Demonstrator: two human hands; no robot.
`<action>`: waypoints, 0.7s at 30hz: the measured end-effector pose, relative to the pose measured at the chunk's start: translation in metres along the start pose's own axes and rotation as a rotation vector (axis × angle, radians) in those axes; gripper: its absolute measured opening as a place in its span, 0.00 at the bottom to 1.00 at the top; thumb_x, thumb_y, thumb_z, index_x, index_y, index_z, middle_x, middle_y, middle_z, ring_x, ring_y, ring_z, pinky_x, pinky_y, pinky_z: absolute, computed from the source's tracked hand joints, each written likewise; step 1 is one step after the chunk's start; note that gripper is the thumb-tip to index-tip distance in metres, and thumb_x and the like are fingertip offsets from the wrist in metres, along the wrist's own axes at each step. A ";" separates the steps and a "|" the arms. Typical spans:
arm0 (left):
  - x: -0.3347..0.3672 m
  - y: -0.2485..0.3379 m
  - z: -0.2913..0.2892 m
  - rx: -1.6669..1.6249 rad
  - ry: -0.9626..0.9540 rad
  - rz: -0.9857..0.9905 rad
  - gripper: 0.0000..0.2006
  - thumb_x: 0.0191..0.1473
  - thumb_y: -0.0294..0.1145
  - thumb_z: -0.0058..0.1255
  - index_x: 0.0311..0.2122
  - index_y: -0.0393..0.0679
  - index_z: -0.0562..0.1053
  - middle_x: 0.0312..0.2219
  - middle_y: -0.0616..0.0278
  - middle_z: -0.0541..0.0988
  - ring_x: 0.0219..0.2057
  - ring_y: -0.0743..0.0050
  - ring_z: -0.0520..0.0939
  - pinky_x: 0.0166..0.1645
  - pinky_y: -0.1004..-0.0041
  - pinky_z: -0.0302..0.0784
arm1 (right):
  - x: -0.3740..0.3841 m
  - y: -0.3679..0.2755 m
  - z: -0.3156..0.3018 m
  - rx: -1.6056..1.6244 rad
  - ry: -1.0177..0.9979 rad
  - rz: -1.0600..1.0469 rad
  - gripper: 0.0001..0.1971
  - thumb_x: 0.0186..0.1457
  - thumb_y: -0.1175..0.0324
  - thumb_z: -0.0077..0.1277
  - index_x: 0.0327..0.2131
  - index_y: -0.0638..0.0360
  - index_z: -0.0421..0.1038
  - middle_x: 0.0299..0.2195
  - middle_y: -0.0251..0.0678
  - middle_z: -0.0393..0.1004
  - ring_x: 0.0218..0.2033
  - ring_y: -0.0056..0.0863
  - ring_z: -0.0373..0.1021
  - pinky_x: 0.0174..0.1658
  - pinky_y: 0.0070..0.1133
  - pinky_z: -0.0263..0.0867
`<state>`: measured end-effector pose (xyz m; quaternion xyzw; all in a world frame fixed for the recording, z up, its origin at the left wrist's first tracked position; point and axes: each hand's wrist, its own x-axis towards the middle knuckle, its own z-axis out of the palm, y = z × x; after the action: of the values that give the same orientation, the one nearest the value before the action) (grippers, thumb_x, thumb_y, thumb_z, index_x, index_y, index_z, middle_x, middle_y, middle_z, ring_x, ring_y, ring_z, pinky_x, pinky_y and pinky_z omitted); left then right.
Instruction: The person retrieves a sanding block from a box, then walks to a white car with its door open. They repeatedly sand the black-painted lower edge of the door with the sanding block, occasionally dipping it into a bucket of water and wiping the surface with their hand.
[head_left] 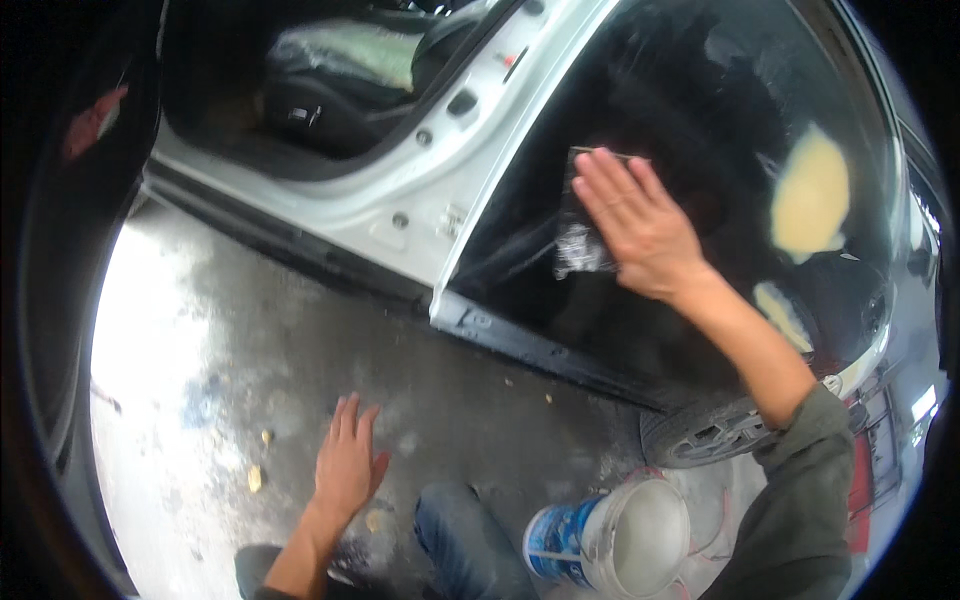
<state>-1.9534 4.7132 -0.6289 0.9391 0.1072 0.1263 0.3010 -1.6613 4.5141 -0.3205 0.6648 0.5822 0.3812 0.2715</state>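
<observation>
My right hand [640,225] lies flat with its fingers stretched out on a dark thin sheet that looks like sandpaper [582,245]. The sheet rests against the black rear panel [520,285] of a car, and its lower part shines as if wet. My palm covers much of it, and the thumb is hidden. To the right of this hand, a large cream filler patch [812,195] and a smaller cream patch [783,315] show on the same panel. My left hand [345,455] hangs over the floor, fingers apart, holding nothing.
A blue and white bucket [590,540] with cloudy liquid stands beside my knee [465,540], near the car's wheel [715,435]. The doorway's white sill [330,225] borders the panel; a car seat [340,110] is inside. Small yellowish scraps [255,478] lie on the grey floor [300,330].
</observation>
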 end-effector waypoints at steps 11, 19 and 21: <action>0.002 -0.013 0.029 -0.055 -0.047 0.126 0.35 0.52 0.35 0.64 0.63 0.39 0.62 0.64 0.36 0.61 0.65 0.30 0.62 0.67 0.50 0.64 | -0.033 -0.069 0.062 -0.087 0.114 0.125 0.32 0.56 0.71 0.43 0.66 0.64 0.61 0.73 0.46 0.51 0.75 0.39 0.43 0.75 0.39 0.38; -0.008 -0.055 0.027 -0.033 0.037 -0.018 0.36 0.50 0.36 0.65 0.63 0.40 0.62 0.65 0.38 0.61 0.65 0.32 0.63 0.67 0.50 0.65 | 0.131 0.040 -0.031 -0.115 0.447 0.502 0.34 0.58 0.65 0.44 0.67 0.69 0.56 0.73 0.53 0.47 0.75 0.46 0.41 0.74 0.44 0.35; 0.003 -0.048 0.032 -0.035 -0.004 0.011 0.36 0.50 0.37 0.65 0.63 0.40 0.62 0.65 0.38 0.61 0.65 0.32 0.64 0.67 0.50 0.64 | 0.130 0.038 -0.027 -0.068 0.546 0.592 0.39 0.53 0.71 0.46 0.68 0.73 0.52 0.73 0.56 0.44 0.75 0.50 0.39 0.75 0.44 0.33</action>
<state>-1.9475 4.7353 -0.6821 0.9345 0.0994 0.1280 0.3168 -1.6577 4.6325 -0.2496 0.6688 0.4034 0.6245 0.0072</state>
